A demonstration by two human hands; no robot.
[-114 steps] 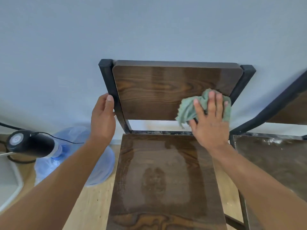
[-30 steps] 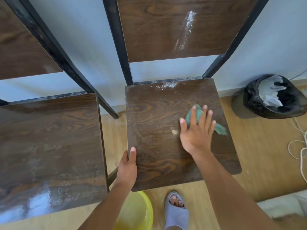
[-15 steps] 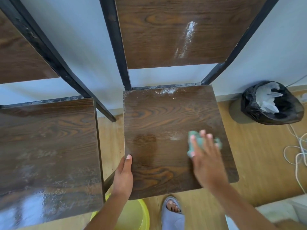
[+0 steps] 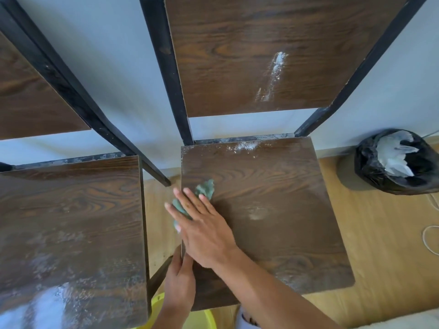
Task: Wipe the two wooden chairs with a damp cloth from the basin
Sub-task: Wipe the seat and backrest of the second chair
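Head view: right hand (image 4: pixel 204 230) presses the cloth (image 4: pixel 204 189) flat at the seat's (image 4: pixel 273 210) nine o'clock edge, left hand (image 4: pixel 179 276) gripping it; powder (image 4: pixel 273 74) at twelve risks being missed.

chairs (image 4: pixel 273 210): two showing | hands (image 4: pixel 204 229): two showing | cloths (image 4: pixel 204 189): one showing | yellow basins (image 4: pixel 202 319): one showing | black bin bags (image 4: pixel 399 162): one showing | white cords (image 4: pixel 430 238): one showing
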